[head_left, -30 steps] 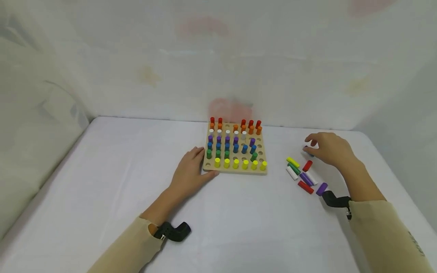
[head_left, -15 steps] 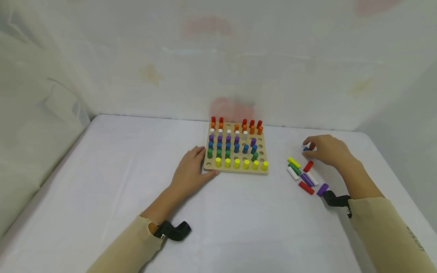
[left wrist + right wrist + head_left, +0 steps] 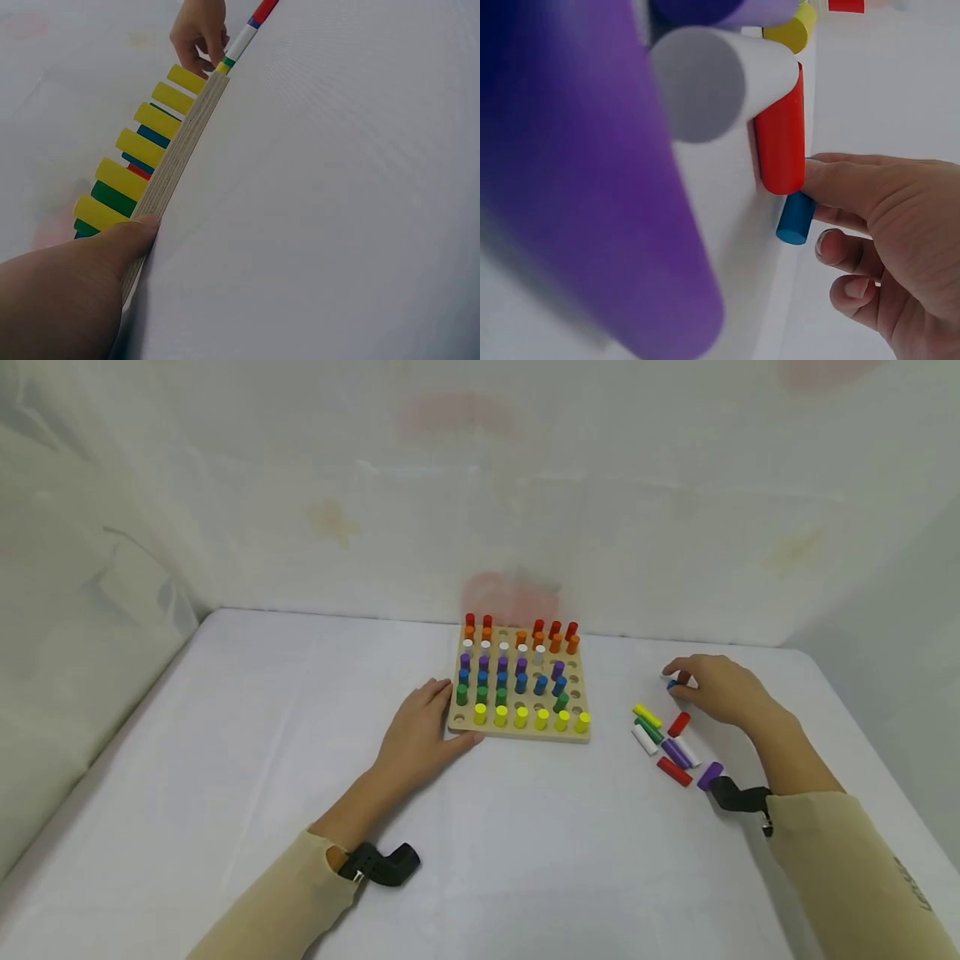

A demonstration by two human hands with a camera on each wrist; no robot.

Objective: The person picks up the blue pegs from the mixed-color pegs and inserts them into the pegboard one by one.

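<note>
Little is changed from the frame a second earlier: the right hand is kept at the far end of the loose pegs, only drawn slightly lower towards the cloth, and the left hand is left where it was at the board. The blue peg is seen as a short, smooth cylinder with a flat round end, and it is found on the white table, well to the right of the pegboard and just beyond the red peg. It is pinched between the thumb and the curled fingertips of the right hand, whose remaining fingers are bent inwards; in the head view only a sliver of blue is shown under the fingers. The left hand is laid flat and relaxed on the cloth, with its thumb pressed against the near left corner of the pegboard, as is shown by the left wrist view, where the plywood edge is met by the thumb. The board is filled with upright pegs in rows of red, orange, white, purple, blue, green and yellow. Beside the right hand, a small cluster of loose pegs is left lying on its side.
</note>
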